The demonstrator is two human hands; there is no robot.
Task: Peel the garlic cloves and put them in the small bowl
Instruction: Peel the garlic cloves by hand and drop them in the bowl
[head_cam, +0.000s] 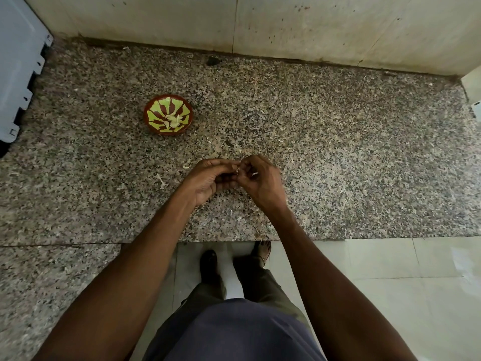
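Note:
A small brown bowl [149,120] with a green pattern sits on the speckled granite counter [338,152], left of centre, with a few peeled garlic cloves [173,120] lying in it. Nearer the front edge, my left hand [208,178] and my right hand [260,182] meet fingertip to fingertip. Between them they pinch a small pale garlic clove [236,170], mostly hidden by the fingers. A sliver of white skin [254,174] sticks out by my right thumb.
Bits of garlic skin [162,181] lie scattered on the counter around the hands and below the bowl. A light blue appliance [18,61] stands at the far left. The stained wall [286,24] runs along the back. A dark speck [213,61] sits near it.

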